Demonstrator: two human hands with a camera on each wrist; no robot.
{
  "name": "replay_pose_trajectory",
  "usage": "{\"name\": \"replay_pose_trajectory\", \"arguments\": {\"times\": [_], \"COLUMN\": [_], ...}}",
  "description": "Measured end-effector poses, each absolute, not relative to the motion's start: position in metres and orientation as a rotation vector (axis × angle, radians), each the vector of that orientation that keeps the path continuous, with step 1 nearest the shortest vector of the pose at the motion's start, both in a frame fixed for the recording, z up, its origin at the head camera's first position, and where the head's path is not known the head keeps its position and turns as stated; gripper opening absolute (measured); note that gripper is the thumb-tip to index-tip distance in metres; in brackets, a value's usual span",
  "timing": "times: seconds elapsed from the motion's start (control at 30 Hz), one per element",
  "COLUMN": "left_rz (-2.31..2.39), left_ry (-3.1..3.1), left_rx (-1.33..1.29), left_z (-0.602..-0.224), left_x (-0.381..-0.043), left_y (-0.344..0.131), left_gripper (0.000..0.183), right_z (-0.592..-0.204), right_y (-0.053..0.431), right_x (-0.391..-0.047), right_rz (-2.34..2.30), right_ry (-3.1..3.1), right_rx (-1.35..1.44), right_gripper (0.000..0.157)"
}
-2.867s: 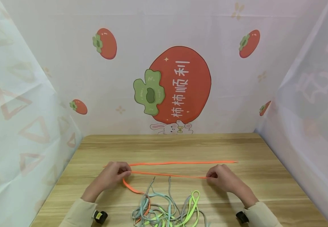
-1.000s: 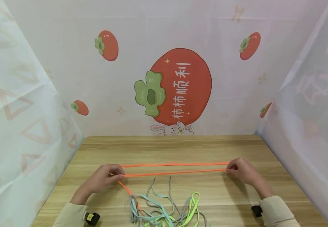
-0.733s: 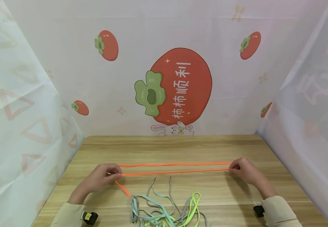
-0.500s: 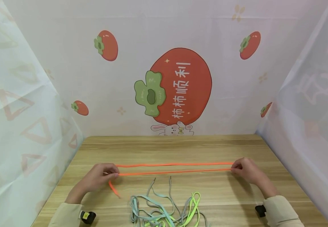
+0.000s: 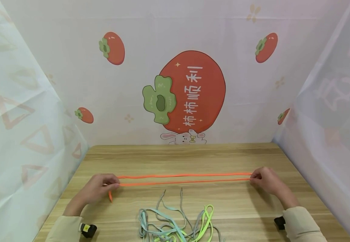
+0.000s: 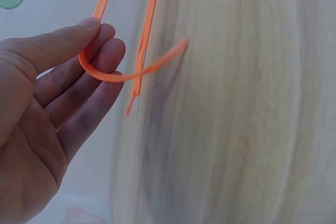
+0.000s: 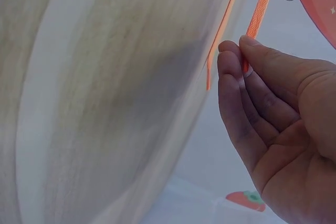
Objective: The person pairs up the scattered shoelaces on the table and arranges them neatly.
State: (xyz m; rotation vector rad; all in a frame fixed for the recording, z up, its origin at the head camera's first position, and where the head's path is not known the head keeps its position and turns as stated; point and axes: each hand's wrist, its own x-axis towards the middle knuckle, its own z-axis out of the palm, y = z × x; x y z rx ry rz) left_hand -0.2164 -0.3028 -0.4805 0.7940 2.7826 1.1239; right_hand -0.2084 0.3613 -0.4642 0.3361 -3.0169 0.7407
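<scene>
An orange shoelace (image 5: 175,182) is stretched level between my two hands. My left hand (image 5: 97,188) pinches it between thumb and fingertips, and its loose tail (image 6: 118,77) curls below the fingers in the left wrist view. At the other side my right hand (image 5: 267,181) pinches the lace near its end, the tip showing just under the thumb in the right wrist view. Just behind, a second orange shoelace (image 5: 181,175) lies straight across the table, roughly parallel; its left end (image 6: 135,85) narrows to a thin tip.
Nearer me on the wooden table (image 5: 117,225) lies a tangle of shoelaces: light blue and grey ones (image 5: 146,223), plus neon yellow ones (image 5: 206,218). Two grey lace tips point away from the pile. A printed white curtain (image 5: 126,84) stands behind and along both sides.
The held orange shoelace has come free of the tangle, its tail now hanging at my left hand. My left hand has moved left and my right hand right, drawing the lace out straight.
</scene>
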Motion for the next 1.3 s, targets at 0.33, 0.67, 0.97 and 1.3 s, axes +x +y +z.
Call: {"name": "replay_pose_trajectory", "arguments": {"times": [0.33, 0.67, 0.97, 1.3], "left_rz": [1.079, 1.148, 1.152, 1.014], "left_ry": [2.938, 2.897, 2.883, 2.969], "left_rx": [0.653, 0.536, 0.467, 0.342], "left_z": [-0.489, -0.496, -0.499, -0.494], "left_x": [-0.22, -0.223, -0.231, -0.234], "left_y": [-0.326, -0.339, -0.336, -0.325], "left_gripper": [0.004, 0.007, 0.01, 0.006], "right_z": [-0.468, -0.47, -0.472, -0.468], "right_y": [0.374, 0.382, 0.383, 0.379], "right_x": [-0.21, -0.211, -0.222, -0.229], "right_rz": [0.745, 0.758, 0.717, 0.738], "right_ry": [-2.993, -3.027, -3.064, -3.12], "right_rx": [0.304, 0.252, 0.236, 0.211], "right_gripper": [0.005, 0.005, 0.008, 0.008]}}
